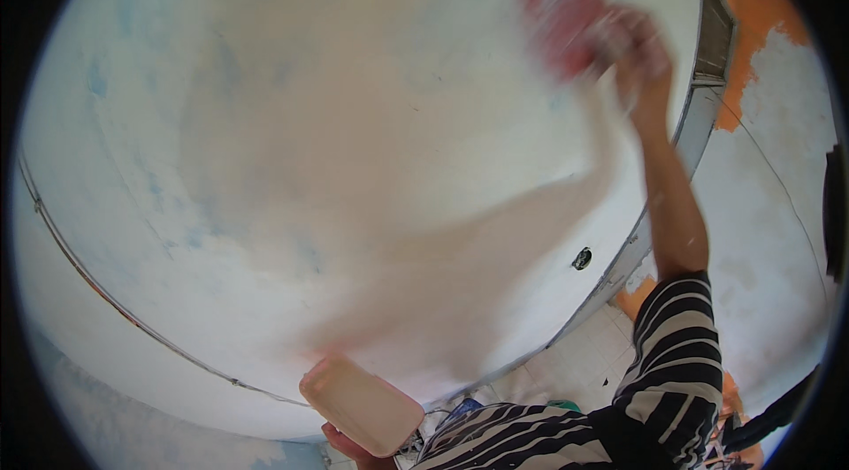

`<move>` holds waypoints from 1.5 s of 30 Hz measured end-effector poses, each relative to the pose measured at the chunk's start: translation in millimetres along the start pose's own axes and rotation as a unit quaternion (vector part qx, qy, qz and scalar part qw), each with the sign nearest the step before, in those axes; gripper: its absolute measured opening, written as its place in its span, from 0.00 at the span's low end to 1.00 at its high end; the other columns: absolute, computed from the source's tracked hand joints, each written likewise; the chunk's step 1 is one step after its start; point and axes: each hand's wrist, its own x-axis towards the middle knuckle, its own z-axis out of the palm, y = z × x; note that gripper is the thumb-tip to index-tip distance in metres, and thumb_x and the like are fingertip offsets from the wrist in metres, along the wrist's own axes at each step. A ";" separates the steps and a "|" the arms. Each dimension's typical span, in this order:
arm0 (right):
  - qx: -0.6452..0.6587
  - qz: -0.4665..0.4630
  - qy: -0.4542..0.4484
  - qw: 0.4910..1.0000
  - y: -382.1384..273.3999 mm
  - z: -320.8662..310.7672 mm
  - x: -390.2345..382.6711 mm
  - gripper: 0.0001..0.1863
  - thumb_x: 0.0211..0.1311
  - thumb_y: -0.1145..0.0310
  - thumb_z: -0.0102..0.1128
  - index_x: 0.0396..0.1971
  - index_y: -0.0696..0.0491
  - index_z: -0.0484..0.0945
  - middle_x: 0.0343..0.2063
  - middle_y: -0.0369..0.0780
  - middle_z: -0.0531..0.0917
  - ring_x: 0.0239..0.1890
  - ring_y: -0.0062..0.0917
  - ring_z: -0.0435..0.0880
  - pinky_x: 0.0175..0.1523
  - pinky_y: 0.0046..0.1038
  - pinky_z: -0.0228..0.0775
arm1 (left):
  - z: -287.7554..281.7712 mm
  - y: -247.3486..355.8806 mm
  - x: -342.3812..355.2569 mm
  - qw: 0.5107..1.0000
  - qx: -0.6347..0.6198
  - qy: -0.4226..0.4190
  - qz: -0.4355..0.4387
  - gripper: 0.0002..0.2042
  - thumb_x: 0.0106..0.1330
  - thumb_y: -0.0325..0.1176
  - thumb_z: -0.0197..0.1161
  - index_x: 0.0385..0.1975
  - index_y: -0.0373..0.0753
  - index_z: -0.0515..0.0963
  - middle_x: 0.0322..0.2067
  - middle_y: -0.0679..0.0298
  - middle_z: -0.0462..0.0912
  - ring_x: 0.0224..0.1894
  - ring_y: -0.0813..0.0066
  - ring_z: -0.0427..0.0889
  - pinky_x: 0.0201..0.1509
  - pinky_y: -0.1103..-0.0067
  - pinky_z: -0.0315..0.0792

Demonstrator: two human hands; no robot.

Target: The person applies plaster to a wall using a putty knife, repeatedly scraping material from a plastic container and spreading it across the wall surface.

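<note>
Raised at the upper right, my right hand is closed on a red flat tool, smeared by motion and streaked with white. It is held against or close to a whitish wall with faint blue patches; whether it touches cannot be told. Low in front of my body, my left hand grips a pale pink, shallow rectangular tray with rounded corners. The tray is tilted, and its broad face looks pale beige. Most of the left hand's fingers are hidden beneath it.
A small dark socket hole sits in the wall at the right. Thin cable runs along the lower left. Beyond the wall's edge are pale floor tiles and another wall with patchy orange paint. My arm's shadow crosses the wall.
</note>
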 end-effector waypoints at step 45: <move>0.014 -0.094 0.112 0.989 -26.1 15.2 15.4 0.12 0.65 0.72 0.57 0.44 0.62 0.74 0.34 0.41 0.82 0.26 0.17 0.79 0.30 0.19 0.71 | 55.6 -6.2 0.0 0.990 -0.001 -0.134 -0.035 0.38 0.61 0.60 0.50 0.64 0.35 0.59 0.55 0.50 0.69 0.53 0.54 0.74 0.54 0.60 0.72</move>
